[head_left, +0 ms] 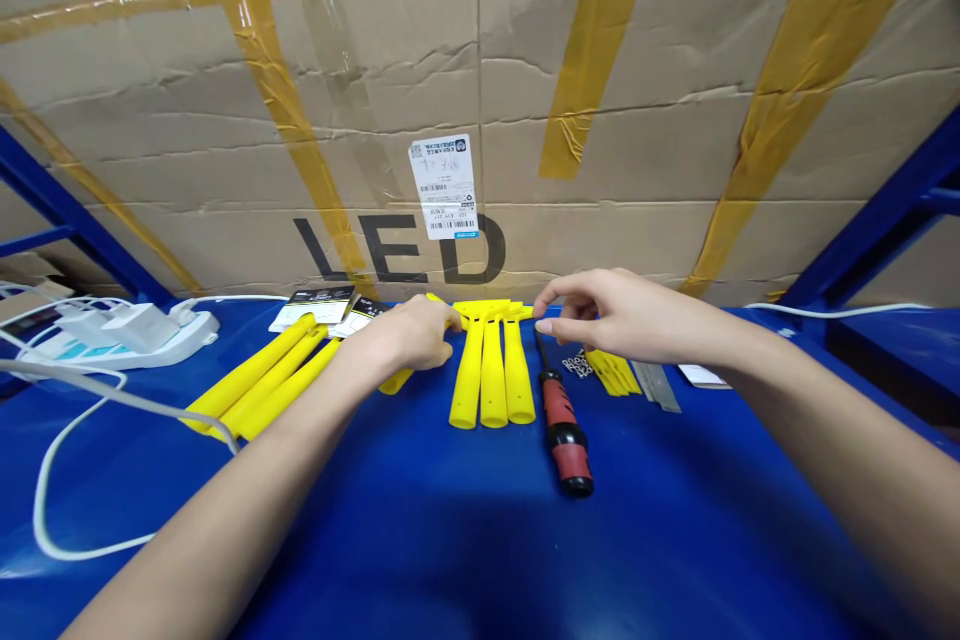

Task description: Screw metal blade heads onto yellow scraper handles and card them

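My left hand (pixel 421 332) is closed, fingers curled over a yellow plastic handle (pixel 396 381) whose end shows below the palm; the hand hides most of it. Three more yellow T-shaped handles (pixel 493 375) lie side by side, heads away from me and hollow ends towards me. The left fingertips are beside the left end of these heads. At the right end is my right hand (pixel 600 312), thumb and index finger slightly apart, nearly touching the last head. A red and black screwdriver (pixel 568 430) lies just below the right hand, its shaft pointing away.
More yellow handles (pixel 262 385) and packaging cards (pixel 311 308) lie left. On the right are small metal fasteners (pixel 577 365), flat yellow strips (pixel 611 372) and grey metal strips (pixel 656 386). A taped cardboard box (pixel 637 220) stands behind; a power strip (pixel 161 338) trails white cables.
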`<state>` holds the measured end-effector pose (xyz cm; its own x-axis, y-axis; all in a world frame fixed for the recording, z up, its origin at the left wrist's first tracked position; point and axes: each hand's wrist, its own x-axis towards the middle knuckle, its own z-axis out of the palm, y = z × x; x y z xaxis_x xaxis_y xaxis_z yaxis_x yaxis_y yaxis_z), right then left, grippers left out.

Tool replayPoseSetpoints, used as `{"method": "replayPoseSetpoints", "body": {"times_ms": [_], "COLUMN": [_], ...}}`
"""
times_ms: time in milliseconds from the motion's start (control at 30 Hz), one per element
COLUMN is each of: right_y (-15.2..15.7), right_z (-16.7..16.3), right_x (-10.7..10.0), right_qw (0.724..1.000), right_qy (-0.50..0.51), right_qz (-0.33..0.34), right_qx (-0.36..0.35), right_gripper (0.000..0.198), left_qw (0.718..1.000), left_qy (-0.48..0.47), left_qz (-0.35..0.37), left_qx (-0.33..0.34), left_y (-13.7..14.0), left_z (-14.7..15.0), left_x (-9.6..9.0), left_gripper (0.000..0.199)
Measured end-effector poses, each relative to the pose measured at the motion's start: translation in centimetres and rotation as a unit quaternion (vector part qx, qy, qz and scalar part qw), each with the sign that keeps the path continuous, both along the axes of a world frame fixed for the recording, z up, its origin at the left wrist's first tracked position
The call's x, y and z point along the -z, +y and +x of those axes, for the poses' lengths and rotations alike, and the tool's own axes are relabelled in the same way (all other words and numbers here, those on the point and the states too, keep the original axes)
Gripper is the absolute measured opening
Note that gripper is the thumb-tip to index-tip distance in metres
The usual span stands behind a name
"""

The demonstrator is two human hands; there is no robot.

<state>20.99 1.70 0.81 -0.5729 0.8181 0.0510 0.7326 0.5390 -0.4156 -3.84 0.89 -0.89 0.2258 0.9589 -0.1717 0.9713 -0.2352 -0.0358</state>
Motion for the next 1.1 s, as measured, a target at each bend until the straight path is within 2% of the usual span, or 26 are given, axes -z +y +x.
{"method": "replayPoseSetpoints", "body": {"times_ms": [133, 300, 400, 500, 567, 633, 700, 833, 967, 1100], "right_y": [-0.3, -0.5, -0.5, -0.4, -0.1, 0.2, 0.6, 1.3, 1.5, 1.1], "right_z": [0.4, 0.9, 1.8, 3.7, 5.3, 6.6, 7.3, 7.0, 6.2, 5.9], "right_x": [-0.6, -1.3, -1.9, -2.1, -1.8, -1.3, -0.6, 1.1, 2.3, 2.2], "right_qw": [1.000, 1.000, 0.999, 0.995, 0.992, 0.988, 0.985, 0.984, 0.980, 0.967], "right_qy": [-0.002, -0.007, -0.038, -0.073, -0.091, -0.106, -0.120, -0.121, -0.134, -0.170], "right_qz": [-0.002, -0.007, -0.012, -0.026, -0.032, -0.031, -0.026, -0.012, -0.018, -0.015], "right_qx": [0.004, 0.003, 0.020, 0.058, 0.087, 0.110, 0.125, 0.129, 0.146, 0.190], "right_gripper": [0.032, 0.031, 0.025, 0.016, 0.012, 0.013, 0.015, 0.018, 0.021, 0.018], "left_qw": [0.999, 0.995, 0.994, 0.991, 0.982, 0.974, 0.973, 0.975, 0.977, 0.972], "left_qy": [0.040, 0.088, 0.076, -0.028, -0.108, -0.150, -0.143, -0.102, -0.090, -0.104], "left_qz": [-0.003, 0.011, 0.073, 0.107, 0.086, 0.063, 0.053, 0.051, 0.044, 0.045], "left_qx": [-0.014, -0.037, -0.016, 0.076, 0.132, 0.159, 0.172, 0.190, 0.190, 0.204], "left_y": [-0.9, -3.2, -3.8, -4.0, -4.1, -4.2, -4.1, -3.3, -2.7, -2.6], "left_z": [-0.1, 0.9, 1.7, 2.6, 3.5, 4.5, 5.5, 6.6, 6.1, 5.4], "left_x": [-1.5, -4.0, -4.6, -4.3, -3.7, -3.1, -2.4, -2.0, -2.6, -3.2], "left_gripper": [0.044, 0.046, 0.037, 0.036, 0.039, 0.049, 0.055, 0.048, 0.045, 0.049]}}
